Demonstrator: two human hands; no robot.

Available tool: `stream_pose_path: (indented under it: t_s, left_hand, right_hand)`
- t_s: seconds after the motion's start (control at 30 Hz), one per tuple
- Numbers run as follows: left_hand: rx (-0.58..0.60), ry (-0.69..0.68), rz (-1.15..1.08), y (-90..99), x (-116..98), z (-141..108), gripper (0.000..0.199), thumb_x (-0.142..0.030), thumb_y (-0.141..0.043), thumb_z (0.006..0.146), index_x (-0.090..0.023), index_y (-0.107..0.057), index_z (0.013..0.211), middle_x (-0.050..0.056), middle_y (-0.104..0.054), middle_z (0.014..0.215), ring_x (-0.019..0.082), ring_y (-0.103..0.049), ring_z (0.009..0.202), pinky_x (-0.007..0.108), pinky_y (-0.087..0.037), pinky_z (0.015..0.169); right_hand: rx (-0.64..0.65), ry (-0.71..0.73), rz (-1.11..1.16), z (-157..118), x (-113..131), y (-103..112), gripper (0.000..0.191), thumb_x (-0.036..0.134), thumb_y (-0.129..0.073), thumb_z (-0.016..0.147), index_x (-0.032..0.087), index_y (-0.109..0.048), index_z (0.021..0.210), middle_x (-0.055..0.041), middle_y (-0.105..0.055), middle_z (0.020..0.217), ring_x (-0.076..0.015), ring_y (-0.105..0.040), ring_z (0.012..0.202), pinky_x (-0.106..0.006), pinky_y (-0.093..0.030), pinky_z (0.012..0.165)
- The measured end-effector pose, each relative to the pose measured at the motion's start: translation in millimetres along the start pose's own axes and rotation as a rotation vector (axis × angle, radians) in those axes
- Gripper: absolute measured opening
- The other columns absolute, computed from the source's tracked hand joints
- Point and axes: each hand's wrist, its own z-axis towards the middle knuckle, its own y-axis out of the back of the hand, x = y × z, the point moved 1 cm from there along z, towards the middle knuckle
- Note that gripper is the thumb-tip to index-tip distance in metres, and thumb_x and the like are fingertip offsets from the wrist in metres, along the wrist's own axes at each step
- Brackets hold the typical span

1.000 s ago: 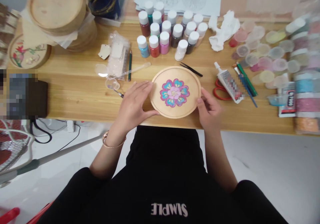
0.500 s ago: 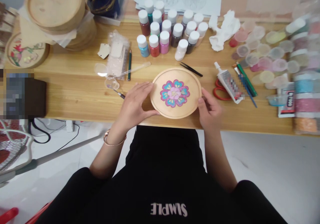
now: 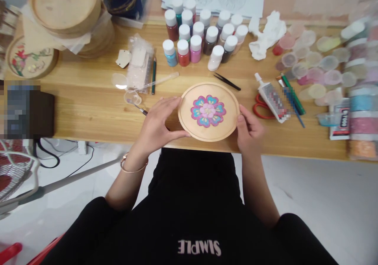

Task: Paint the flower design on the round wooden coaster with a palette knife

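The left hand (image 3: 155,125) and right hand (image 3: 249,133) clasp a round pale-wood disc (image 3: 208,130) at opposite rims, their grip closed, over the light pine counter (image 3: 88,115). Holding only the edge seemingly keeps fingers off the painted pink-and-blue flower (image 3: 208,111), with white-capped paint bottles (image 3: 195,44) beyond.

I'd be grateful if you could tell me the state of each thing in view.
Wooden disc: held, painted with a flower.
Left hand: on the disc's edge.
Right hand: on the disc's edge.
Paint bottles: upright, capped.
Tweezers: shut, on the table.
Squeeze tube: lying down.
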Motion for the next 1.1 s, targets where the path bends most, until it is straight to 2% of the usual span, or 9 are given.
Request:
stream_pose_path:
  t_s: [0.1,0.3,0.53,0.73,0.83,0.97,1.1]
  left_hand:
    - [-0.024,-0.005,-0.004,1.8,-1.4,0.0,0.083,-0.067,-0.08,0.074,-0.025,-0.056,0.142,0.012,-0.068,0.14,0.033,-0.066,0.129,0.057,-0.052,0.114]
    - [-0.049,-0.053,0.042,4.0,-5.3,0.7,0.086,-0.069,-0.078,0.075,-0.02,-0.055,0.142,0.016,-0.069,0.137,0.032,-0.067,0.127,0.055,-0.053,0.112]
    - [-0.002,0.02,0.003,4.5,-4.5,-0.2,0.088,-0.07,-0.08,0.071,-0.025,-0.056,0.143,0.014,-0.068,0.139,0.034,-0.066,0.128,0.055,-0.049,0.115]
    - [-0.01,0.014,-0.031,2.1,-0.2,-1.3,0.087,-0.067,-0.083,0.071,-0.03,-0.055,0.145,0.012,-0.069,0.137,0.034,-0.067,0.126,0.059,-0.051,0.114]
    - [0.003,0.028,-0.045,0.6,0.2,-1.0,0.089,-0.068,-0.082,0.07,-0.028,-0.056,0.145,0.013,-0.069,0.138,0.034,-0.067,0.127,0.056,-0.051,0.114]
    - [-0.004,0.037,-0.06,0.7,-1.1,0.0,0.087,-0.07,-0.08,0.071,-0.023,-0.058,0.141,0.014,-0.07,0.136,0.033,-0.067,0.126,0.053,-0.05,0.114]
    - [-0.004,0.041,-0.081,1.4,-1.8,1.0,0.088,-0.071,-0.079,0.071,-0.024,-0.058,0.142,0.015,-0.07,0.136,0.034,-0.067,0.126,0.054,-0.05,0.114]
  right_hand:
    - [0.007,0.015,-0.009,0.2,1.5,0.0,0.048,0.059,-0.061,0.091,0.023,-0.077,0.119,-0.0082,-0.08,0.11,-0.0248,-0.077,0.097,-0.044,-0.064,0.09]
    - [0.009,0.013,-0.02,0.1,2.2,-0.1,0.048,0.058,-0.06,0.092,0.023,-0.078,0.119,-0.0087,-0.08,0.113,-0.0253,-0.077,0.1,-0.043,-0.064,0.09]
    - [0.02,-0.007,-0.019,1.3,4.3,0.1,0.046,0.057,-0.062,0.092,0.023,-0.078,0.118,-0.0086,-0.08,0.113,-0.0254,-0.077,0.101,-0.043,-0.064,0.091]
    - [0.013,-0.058,0.024,1.9,4.4,-0.2,0.049,0.061,-0.065,0.088,0.022,-0.079,0.115,-0.0091,-0.08,0.113,-0.0263,-0.077,0.102,-0.045,-0.064,0.092]
    - [0.015,-0.075,0.048,2.2,4.4,0.2,0.05,0.061,-0.066,0.087,0.022,-0.079,0.115,-0.0092,-0.08,0.113,-0.0262,-0.077,0.102,-0.044,-0.064,0.091]
    - [0.008,-0.07,0.084,3.2,7.7,1.7,0.048,0.06,-0.069,0.086,0.022,-0.079,0.114,-0.0088,-0.081,0.109,-0.0257,-0.078,0.097,-0.044,-0.066,0.086]
    - [-0.024,-0.039,0.058,5.1,17.9,4.9,0.047,0.061,-0.07,0.085,0.023,-0.08,0.111,-0.006,-0.082,0.096,-0.0234,-0.078,0.086,-0.042,-0.067,0.081]
